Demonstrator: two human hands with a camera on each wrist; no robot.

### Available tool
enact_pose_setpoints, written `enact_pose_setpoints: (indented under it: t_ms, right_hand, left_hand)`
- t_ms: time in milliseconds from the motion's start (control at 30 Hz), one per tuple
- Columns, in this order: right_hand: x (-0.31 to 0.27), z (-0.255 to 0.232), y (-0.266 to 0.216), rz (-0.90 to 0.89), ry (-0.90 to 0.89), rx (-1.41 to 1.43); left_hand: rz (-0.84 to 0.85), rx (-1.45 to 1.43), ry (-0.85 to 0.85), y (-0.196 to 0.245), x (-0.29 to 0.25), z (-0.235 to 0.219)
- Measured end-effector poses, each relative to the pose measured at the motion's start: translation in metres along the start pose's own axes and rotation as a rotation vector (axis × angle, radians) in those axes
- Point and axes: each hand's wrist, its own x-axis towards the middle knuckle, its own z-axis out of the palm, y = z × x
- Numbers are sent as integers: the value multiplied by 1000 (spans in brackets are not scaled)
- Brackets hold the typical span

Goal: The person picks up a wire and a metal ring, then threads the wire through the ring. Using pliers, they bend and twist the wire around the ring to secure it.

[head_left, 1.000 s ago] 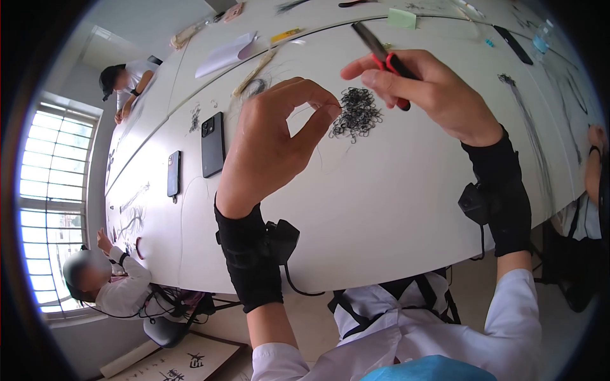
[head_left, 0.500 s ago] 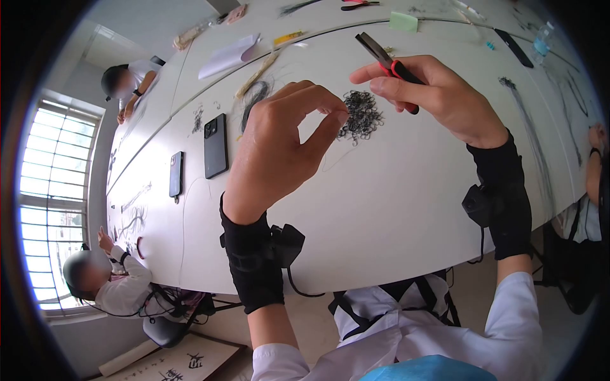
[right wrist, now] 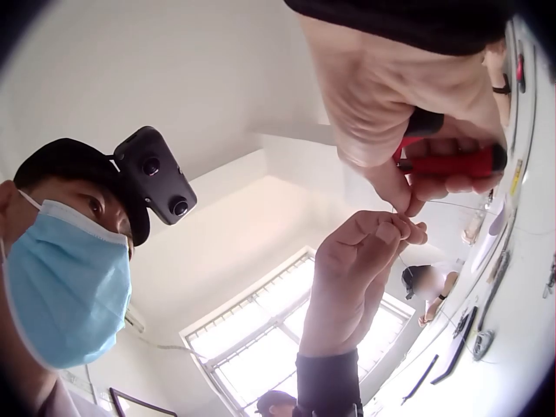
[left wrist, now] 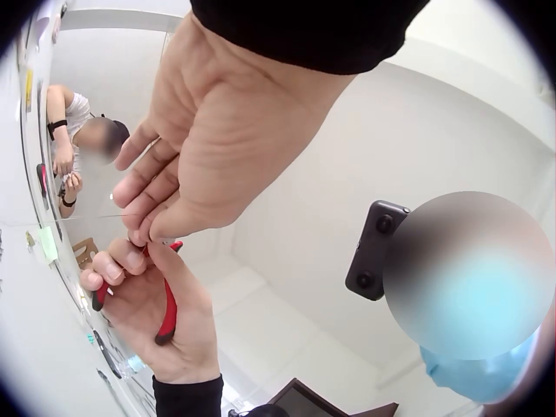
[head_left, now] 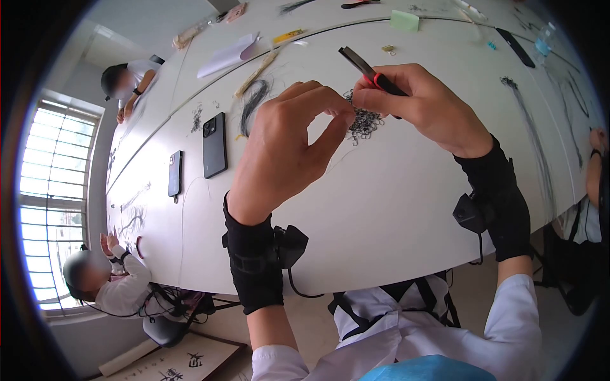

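In the head view my left hand [head_left: 273,152] has its thumb and index fingertips pinched together. A thin strand [left wrist: 109,215] runs out from those fingertips in the left wrist view. My right hand [head_left: 426,108] grips pliers [head_left: 358,62] with red and black handles, their metal nose pointing up and left. The right thumb and index fingertips meet right at the left fingertips, as the right wrist view also shows. Beneath the two hands on the table lies a pile of small, dark, bent wire-like pieces [head_left: 365,129], partly hidden by fingers.
On the white table [head_left: 381,209] a large phone [head_left: 215,145] and a smaller phone [head_left: 175,173] lie left. Dark strands [head_left: 255,101] and a pale bundle [head_left: 256,75] lie beyond the left hand. A bottle [head_left: 544,39] stands far right. Other people sit around the table.
My right hand has come left and slightly down with the pliers, and its thumb and index now meet the left fingertips. The left hand has shifted slightly right.
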Motion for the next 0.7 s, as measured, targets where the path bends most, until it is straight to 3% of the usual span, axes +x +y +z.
enact_pose_setpoints:
  t_ms: [100,333,533,633,700]
  right_hand:
    - [2,-3,1,-84,119,-37]
    - [0,-3,-4,-27,50,-106]
    - [2,5,5,-76,134,-73]
    - [0,-3,-4,58,-3,-151]
    - [1,-1,-1,65,0,-158]
  left_hand:
    - [-11,55,42,-2,1,0]
    - [-80,31,64,-3,1,3]
    - [-82,35,59,-6,1,3]
    - [-101,47,48,-5,2,2]
    - [-74,53,49,-7,1,3]
